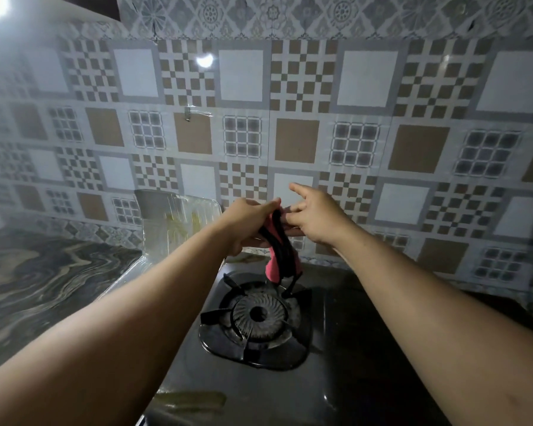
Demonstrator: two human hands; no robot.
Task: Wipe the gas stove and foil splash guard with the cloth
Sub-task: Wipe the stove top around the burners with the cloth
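aloft, left hand [246, 223] gripping cloth [277, 267], right hand [318, 219] pinching it, burner [259, 316] below, foil [179, 224] beside

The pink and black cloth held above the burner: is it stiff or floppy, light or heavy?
Probably floppy: the cloth hangs in limp folds below the left hand, which grips it. Likely light: the right hand seems only to pinch its top. Its loose end could catch on the burner grate.

The left hand [249, 223] and right hand [318, 217] hold a pink-and-black cloth [278, 257] above the stove's [345, 373] burner [259, 315], foil guard [166, 224] along its left edge.
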